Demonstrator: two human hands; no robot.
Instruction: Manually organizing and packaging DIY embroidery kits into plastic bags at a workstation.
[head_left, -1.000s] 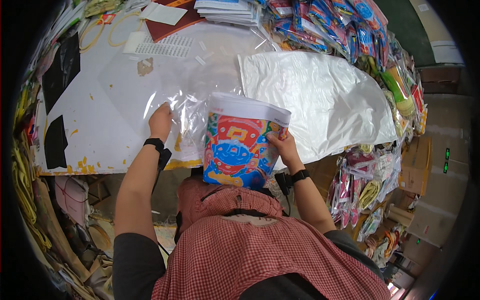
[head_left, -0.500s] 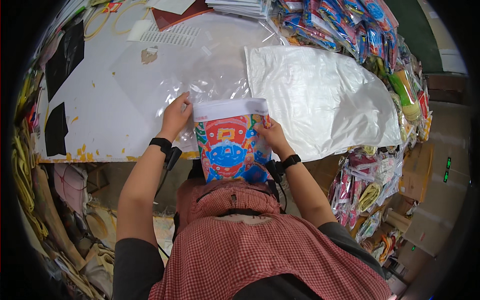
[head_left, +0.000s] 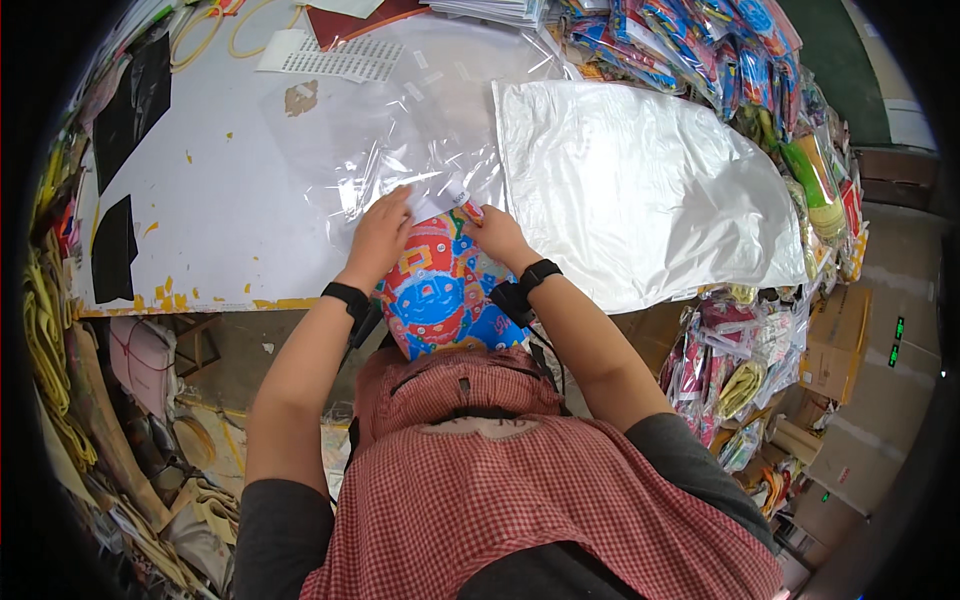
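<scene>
A folded printed sheet (head_left: 432,280), red and blue with a white margin, slopes from the table edge down against my apron. My right hand (head_left: 500,240) grips its upper right edge, which curls up between thumb and fingers. At the upper left corner of the sheet, my left hand (head_left: 382,238) is closed, with what looks like the mouth of a clear plastic bag (head_left: 430,130) in its fingers. The bag lies flat and shiny on the table beyond both hands. The sheet's white top margin is tilted and partly over the bag; whether it is inside cannot be told.
A large white plastic sack (head_left: 640,190) covers the right of the white table (head_left: 240,220). Several packed colourful bags (head_left: 660,40) are heaped at the back right. A sheet of small labels (head_left: 330,55) and black patches (head_left: 115,250) are on the table's far and left parts.
Both hands have come closer together, and the right has moved left and slightly up. The printed sheet has moved up with its top curling and tilting toward the bag.
</scene>
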